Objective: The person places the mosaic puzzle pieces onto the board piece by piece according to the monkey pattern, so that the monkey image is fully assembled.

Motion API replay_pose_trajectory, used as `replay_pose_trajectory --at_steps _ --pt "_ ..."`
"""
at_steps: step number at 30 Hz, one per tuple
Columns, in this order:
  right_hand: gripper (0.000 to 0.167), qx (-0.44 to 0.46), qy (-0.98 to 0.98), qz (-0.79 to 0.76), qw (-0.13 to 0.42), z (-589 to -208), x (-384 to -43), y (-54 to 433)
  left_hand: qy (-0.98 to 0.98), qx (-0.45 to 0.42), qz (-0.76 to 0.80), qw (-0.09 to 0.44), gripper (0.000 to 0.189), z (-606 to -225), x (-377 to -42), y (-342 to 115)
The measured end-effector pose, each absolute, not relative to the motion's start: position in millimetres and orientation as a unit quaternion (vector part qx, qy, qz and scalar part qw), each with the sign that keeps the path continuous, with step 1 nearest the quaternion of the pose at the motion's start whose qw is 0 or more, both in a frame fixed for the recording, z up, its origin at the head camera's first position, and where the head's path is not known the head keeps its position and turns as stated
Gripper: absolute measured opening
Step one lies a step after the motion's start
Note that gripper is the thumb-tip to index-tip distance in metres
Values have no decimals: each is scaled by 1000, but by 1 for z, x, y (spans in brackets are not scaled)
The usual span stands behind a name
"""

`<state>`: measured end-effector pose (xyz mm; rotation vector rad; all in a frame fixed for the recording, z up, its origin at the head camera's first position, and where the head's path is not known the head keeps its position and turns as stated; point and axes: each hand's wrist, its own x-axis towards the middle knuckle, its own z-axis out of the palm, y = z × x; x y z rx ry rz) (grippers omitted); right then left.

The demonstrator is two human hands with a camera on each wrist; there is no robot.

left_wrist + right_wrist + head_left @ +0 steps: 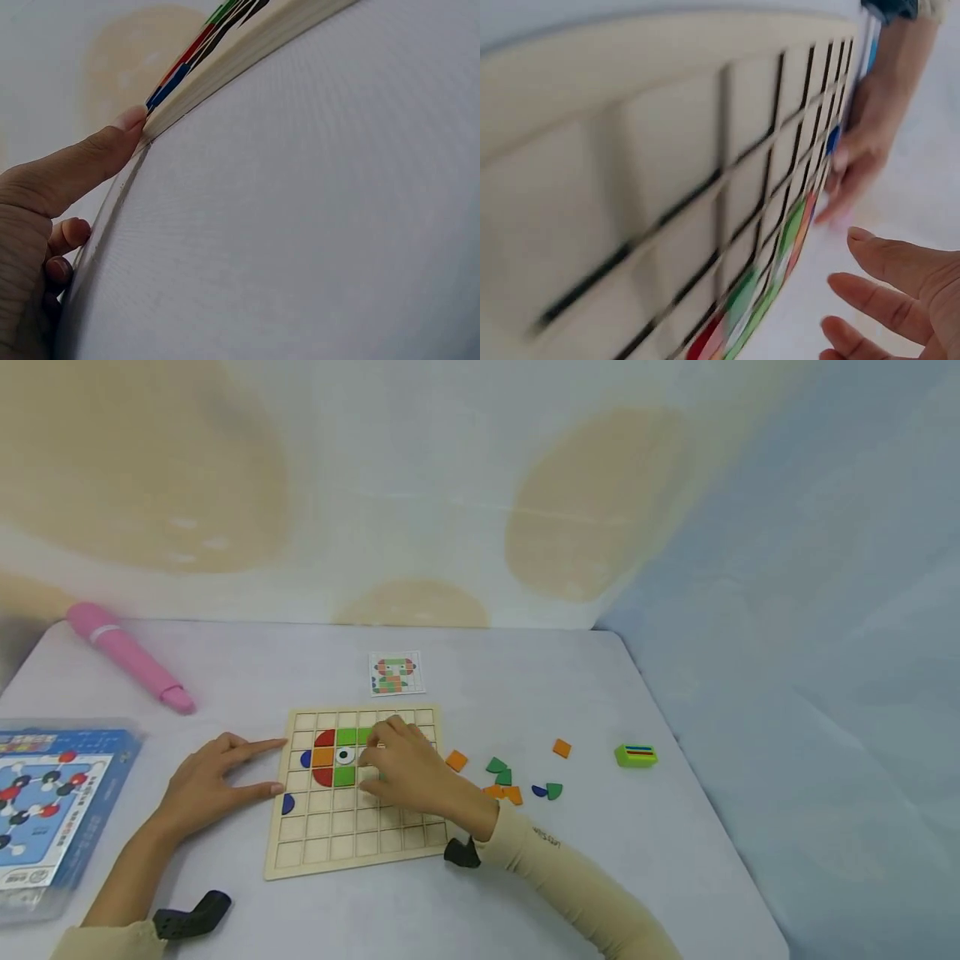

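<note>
Now the wooden grid board [341,847], lying flat on the table [420,910], is touched at its left edge by the left hand [202,785], thumb and forefinger stretched out straight. Over the board's right half the right hand [416,772] is held, fingers spread and released; whether a tile is touched by them cannot be told. Beside them an eye tile [345,756] is seated, flanked by an orange square [322,757]. Beyond the board's far edge a pattern card [396,673] is laid.
</note>
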<state>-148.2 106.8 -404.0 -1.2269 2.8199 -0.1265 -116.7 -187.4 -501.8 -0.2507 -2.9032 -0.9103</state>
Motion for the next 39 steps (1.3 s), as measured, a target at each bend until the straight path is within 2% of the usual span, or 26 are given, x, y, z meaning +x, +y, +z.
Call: replay_pose_trajectory --at_steps 10,16,24,39 --pt "27 -240 970 -35 34 -404 -166 206 -951 -70 -299 34 68 -503 -117 -187" --pt "30 -218 974 -34 57 -404 -170 245 -951 -67 -300 26 70 -500 -118 -188" --pt "24 -240 969 -37 47 -415 -173 253 -949 -69 -305 34 69 -502 -118 -187" --pt "23 -249 968 -22 25 -420 -171 251 -949 -67 -305 35 69 -503 -116 -186"
